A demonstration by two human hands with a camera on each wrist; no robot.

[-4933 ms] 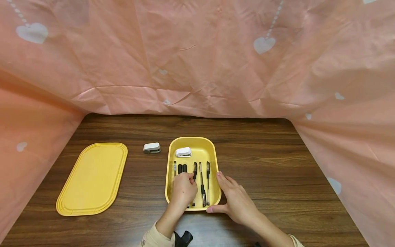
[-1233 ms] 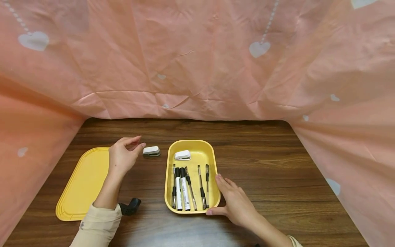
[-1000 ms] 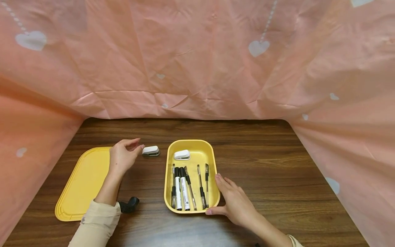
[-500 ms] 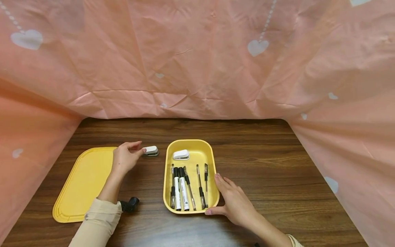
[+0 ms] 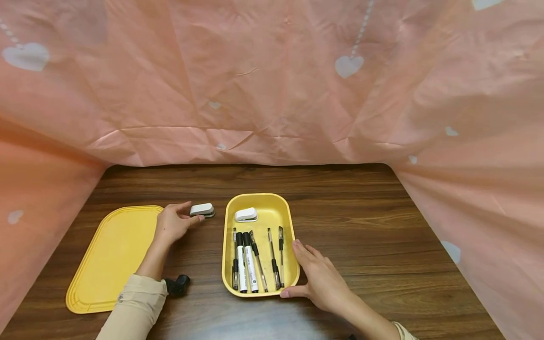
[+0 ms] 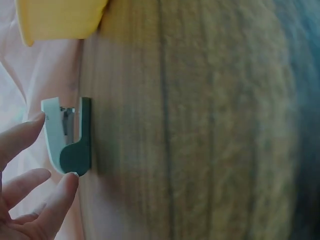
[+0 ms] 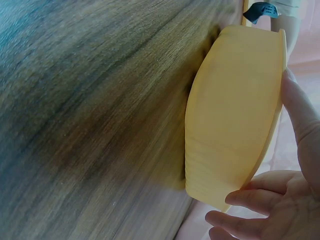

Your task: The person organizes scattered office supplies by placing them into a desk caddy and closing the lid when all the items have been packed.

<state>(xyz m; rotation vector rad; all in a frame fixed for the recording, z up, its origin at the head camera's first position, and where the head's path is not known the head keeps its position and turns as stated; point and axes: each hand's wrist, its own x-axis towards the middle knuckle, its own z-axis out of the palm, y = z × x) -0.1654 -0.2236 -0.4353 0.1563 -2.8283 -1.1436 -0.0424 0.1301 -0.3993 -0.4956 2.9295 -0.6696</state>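
A white-topped stapler with a grey base (image 5: 202, 209) lies on the table between the yellow lid and the yellow tray (image 5: 274, 217). My left hand (image 5: 171, 224) reaches round its near end, thumb and forefinger spread. In the left wrist view, the forefinger is right at the top of the stapler (image 6: 52, 131) and the thumb tip is at its hinge end. My right hand (image 5: 322, 278) rests against the tray's right side, fingers fairly straight, with the thumb at the near corner. The right wrist view shows fingertips along the wall of the tray (image 7: 235, 110).
Inside the tray lie a second white stapler (image 5: 246, 215), two black-capped white markers (image 5: 250, 264) and several black pens (image 5: 274, 259). A flat yellow lid (image 5: 114, 255) lies on the left of the wooden table (image 5: 361, 226). Pink cloth (image 5: 272, 85) hangs behind and at both sides.
Earlier my left hand was among the markers and pens in the tray; it has since moved left to the loose stapler and lowered around it. My right hand has stayed at the tray.
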